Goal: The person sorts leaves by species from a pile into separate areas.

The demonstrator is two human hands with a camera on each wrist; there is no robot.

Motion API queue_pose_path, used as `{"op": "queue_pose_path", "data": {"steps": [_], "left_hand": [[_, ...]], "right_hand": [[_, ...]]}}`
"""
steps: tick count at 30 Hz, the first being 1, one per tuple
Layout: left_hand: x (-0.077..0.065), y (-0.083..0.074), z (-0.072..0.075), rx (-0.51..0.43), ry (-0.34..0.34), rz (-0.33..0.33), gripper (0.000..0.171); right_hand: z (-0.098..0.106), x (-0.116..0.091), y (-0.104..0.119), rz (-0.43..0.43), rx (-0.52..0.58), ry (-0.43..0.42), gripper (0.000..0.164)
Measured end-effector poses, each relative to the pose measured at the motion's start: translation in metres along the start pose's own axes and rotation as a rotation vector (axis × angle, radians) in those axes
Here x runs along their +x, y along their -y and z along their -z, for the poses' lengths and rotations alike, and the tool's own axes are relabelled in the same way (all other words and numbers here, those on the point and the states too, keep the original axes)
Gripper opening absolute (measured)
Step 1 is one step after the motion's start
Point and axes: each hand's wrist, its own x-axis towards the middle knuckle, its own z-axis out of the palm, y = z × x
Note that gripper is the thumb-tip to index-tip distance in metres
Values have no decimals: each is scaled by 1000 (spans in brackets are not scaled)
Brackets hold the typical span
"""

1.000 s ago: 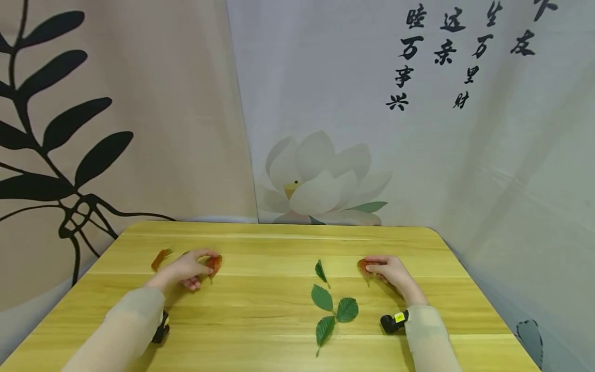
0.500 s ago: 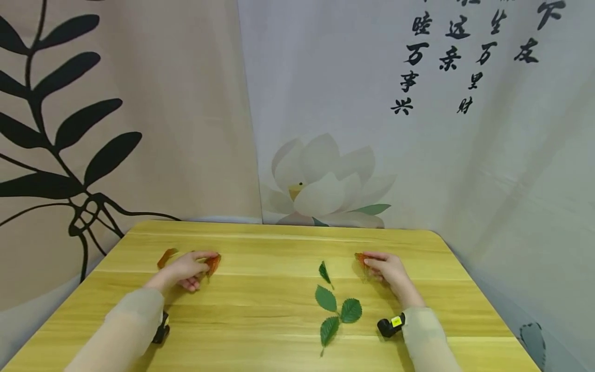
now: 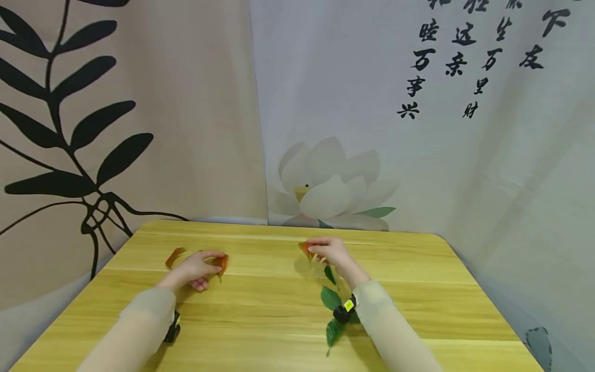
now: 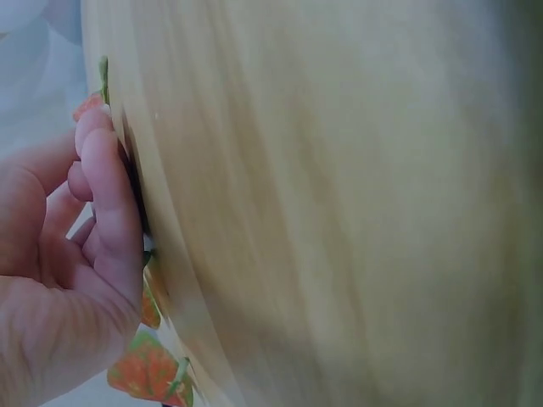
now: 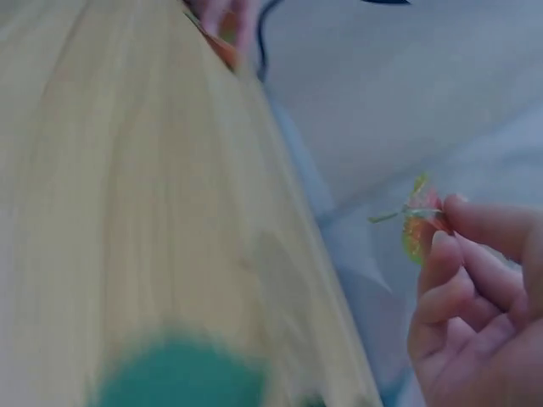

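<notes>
At the left of the table, my left hand pinches an orange-red leaf; only a bit of this leaf shows past the fingertips in the left wrist view. Beside that hand's far side lies another orange leaf, partly covered. My right hand holds a small orange leaf between thumb and fingers, raised above the table with a shadow below. The right wrist view shows this leaf with yellow-green edges and a thin stem. Red-and-green leaves appear below the left hand in its wrist view.
Several green leaves lie under and beside the right forearm, among them a folded one, a flat one and a lower one. The wooden table ends at a printed cloth backdrop.
My right hand has moved left and up off the table with its orange leaf, and its arm now passes over the green leaves. The left hand stays in place; the head view has shifted slightly.
</notes>
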Motion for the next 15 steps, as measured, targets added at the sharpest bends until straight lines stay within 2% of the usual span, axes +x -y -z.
{"op": "queue_pose_path", "data": {"steps": [7,10,15], "left_hand": [[2,3,-1,28,-22,11,52],[2,4,-1,25,-37,29,50],[-2,0,-1,30,-48,33,50]], "right_hand": [[-65,22,2,0,-28,70,35],[-89,26,-2,3,5,96,34],[-121,32,-7,-10,65,71,29]]}}
